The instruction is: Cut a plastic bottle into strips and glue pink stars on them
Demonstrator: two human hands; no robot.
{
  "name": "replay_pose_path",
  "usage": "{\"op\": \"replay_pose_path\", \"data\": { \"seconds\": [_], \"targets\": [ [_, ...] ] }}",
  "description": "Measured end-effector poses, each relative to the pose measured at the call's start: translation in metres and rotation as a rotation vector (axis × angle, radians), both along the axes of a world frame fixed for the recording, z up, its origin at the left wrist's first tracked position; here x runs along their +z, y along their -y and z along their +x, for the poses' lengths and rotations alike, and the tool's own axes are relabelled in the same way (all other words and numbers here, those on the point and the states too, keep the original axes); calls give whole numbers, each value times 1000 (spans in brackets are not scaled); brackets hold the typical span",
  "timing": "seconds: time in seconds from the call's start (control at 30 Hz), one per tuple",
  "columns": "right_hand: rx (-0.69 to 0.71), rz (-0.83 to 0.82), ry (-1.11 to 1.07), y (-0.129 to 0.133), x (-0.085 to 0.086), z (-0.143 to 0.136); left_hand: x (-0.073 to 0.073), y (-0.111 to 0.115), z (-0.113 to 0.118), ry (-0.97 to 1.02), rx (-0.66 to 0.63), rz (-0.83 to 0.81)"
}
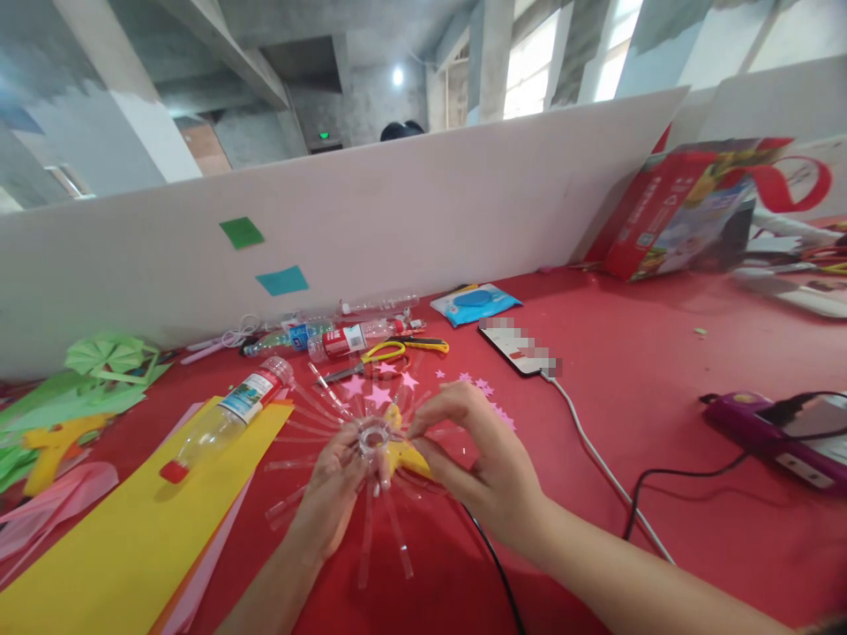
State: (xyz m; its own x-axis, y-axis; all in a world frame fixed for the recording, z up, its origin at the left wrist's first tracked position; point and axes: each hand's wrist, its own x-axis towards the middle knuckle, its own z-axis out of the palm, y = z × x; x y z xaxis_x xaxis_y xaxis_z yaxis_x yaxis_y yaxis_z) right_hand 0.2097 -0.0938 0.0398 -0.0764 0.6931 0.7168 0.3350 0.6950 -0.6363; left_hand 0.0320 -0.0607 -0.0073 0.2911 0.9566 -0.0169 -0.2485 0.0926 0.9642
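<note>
A clear plastic bottle top, cut into long strips that fan out all round like rays, is held over the red table with its round neck facing up. My left hand is closed around the neck's left side. On the right, my right hand is closed in a pinch at the neck's edge, thumb and forefinger on what looks like one of the strips. Partly hidden behind the bottle top lies a yellow glue gun with a black cord. Pink paper stars are scattered just beyond.
Yellow-handled scissors lie behind the stars, near several plastic bottles. Yellow paper and another yellow glue gun are left. A wipes pack, a charging phone, a purple power strip and a bag are right.
</note>
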Motion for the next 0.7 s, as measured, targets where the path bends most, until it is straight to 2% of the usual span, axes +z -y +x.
{"op": "replay_pose_path", "data": {
  "seconds": [0.17, 0.3, 0.43, 0.57, 0.7],
  "targets": [
    [88, -12, 15, 2, -6, -3, 10, -1, 1, 17, 63, -72],
    [161, 12, 88, 4, -10, -7, 16, -4, -2, 60, 124, -43],
    [124, -2, 57, 4, -9, -8, 15, -3, -4, 62, 71, -29],
    [20, 42, -21, 4, -3, -3, 10, 0, -1, 18, -15, -12],
    [-39, 65, -35, 4, 0, 1, 5, 0, 2, 1, -36, 23]
  ]
}}
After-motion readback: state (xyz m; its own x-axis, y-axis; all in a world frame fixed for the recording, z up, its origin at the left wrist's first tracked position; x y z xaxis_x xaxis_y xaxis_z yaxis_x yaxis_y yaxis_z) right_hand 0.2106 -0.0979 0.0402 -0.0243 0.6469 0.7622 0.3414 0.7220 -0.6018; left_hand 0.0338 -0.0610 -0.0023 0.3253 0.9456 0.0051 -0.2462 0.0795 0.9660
